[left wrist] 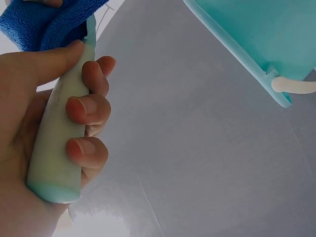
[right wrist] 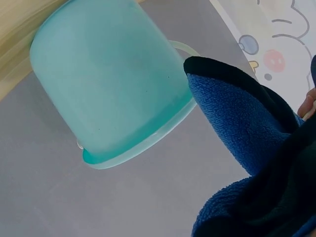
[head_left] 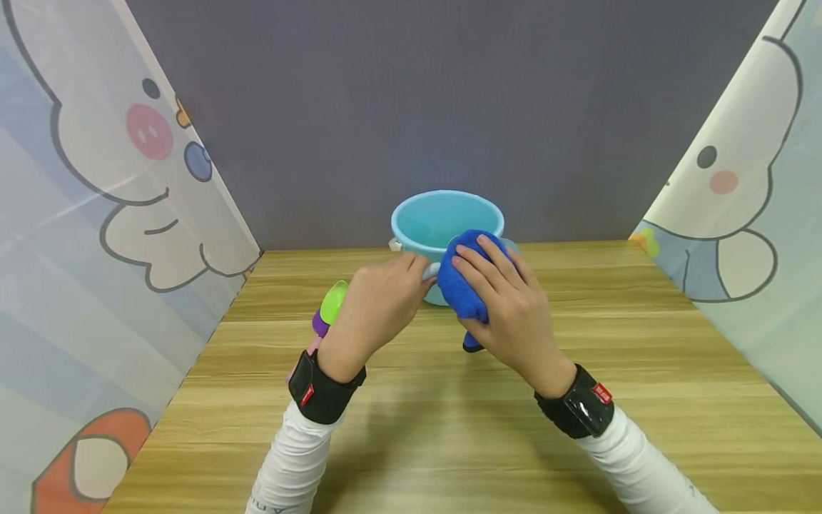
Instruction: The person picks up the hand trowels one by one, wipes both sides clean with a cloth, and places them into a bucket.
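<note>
In the head view my left hand [head_left: 388,296] grips the handle of a tool. The left wrist view shows this handle [left wrist: 59,128] as pale and thick with a teal butt, fingers and thumb wrapped round it. A blue towel [head_left: 457,287] with a dark edge covers most of the tool's head, so its kind is hidden. My right hand [head_left: 514,314] holds the towel against the head, fingers spread over the cloth. One corner of the towel hangs below that hand. Just beyond both hands stands a light blue bucket [head_left: 437,215], upright.
Left of my left forearm lie a green scoop [head_left: 333,303], a purple piece [head_left: 319,325] and a pink handle, partly hidden by the wrist. The wooden table [head_left: 642,343] ends at a grey back wall [head_left: 411,107]. Cartoon-printed panels [head_left: 83,235] flank both sides.
</note>
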### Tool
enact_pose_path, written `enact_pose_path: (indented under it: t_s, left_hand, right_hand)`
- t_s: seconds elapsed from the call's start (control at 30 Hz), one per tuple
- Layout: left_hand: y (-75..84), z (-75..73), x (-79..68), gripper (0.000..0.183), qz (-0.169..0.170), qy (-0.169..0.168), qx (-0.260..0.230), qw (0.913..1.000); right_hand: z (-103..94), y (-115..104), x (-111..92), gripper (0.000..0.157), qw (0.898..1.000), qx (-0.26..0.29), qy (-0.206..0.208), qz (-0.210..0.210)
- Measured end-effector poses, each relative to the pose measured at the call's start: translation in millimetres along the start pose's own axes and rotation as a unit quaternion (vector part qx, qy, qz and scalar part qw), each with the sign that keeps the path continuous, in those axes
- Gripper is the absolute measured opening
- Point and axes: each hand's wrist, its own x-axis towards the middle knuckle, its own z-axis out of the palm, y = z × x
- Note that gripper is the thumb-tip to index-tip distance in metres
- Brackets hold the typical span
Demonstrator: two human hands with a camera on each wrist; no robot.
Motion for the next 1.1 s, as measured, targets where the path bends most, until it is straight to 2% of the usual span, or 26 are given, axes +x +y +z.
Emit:
enact_pose_path:
  t_s: [0.5, 1.1]
  left_hand:
    - [-3.3, 0.4, -0.2, 0.026, -0.006, -0.005, 0.006, 1.0]
    - [-7.4, -0.8, -2.5, 0.026, -0.018, -0.011, 0.003, 0.9998]
  right_hand:
    - [-0.9, -1.2, 1.0, 0.078, 0.999, -0.021, -0.02, 0.015]
    - [0.4, 5.4, -0.6, 0.079, 0.999, -0.032, 0.005, 0.023]
